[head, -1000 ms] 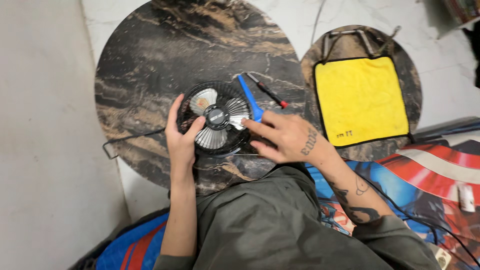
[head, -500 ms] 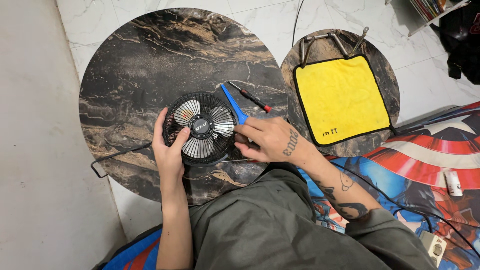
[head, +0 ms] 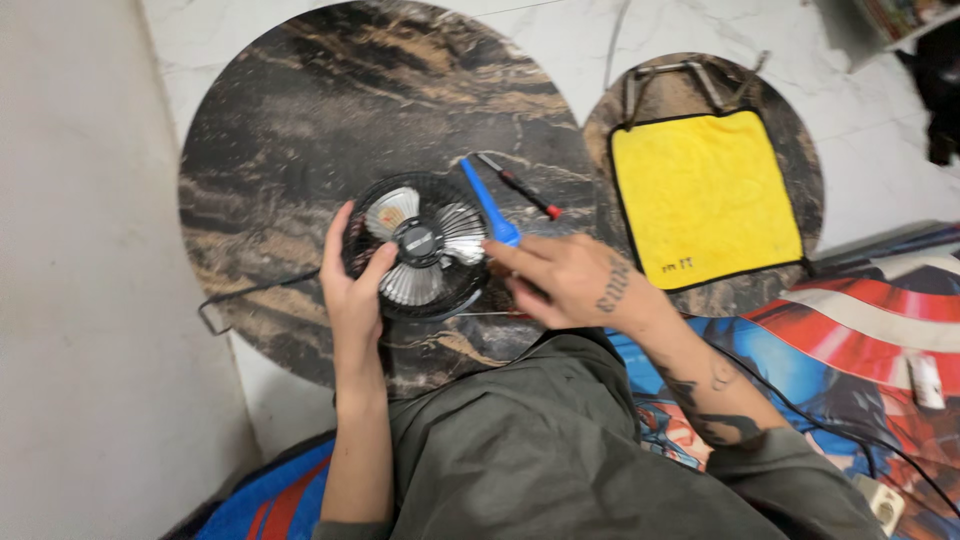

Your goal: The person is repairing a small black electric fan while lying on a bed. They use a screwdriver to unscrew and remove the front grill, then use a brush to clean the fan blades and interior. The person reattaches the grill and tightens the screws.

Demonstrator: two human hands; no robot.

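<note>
Left hand (head: 352,290) stays clamped on the fan (head: 418,245) at 9 o'clock; right hand (head: 560,282) fingers still grip the blue tool (head: 488,205), unmoved.

The small fan (head: 420,245) has shiny metal blades behind a dark wire grille. The round counter (head: 330,110) looks like polished marble-patterned stone. The yellow cloth (head: 705,195) is soft and matt.

Even bright indoor light, soft shadows, slight motion blur, perhaps mild glare on floor
</note>
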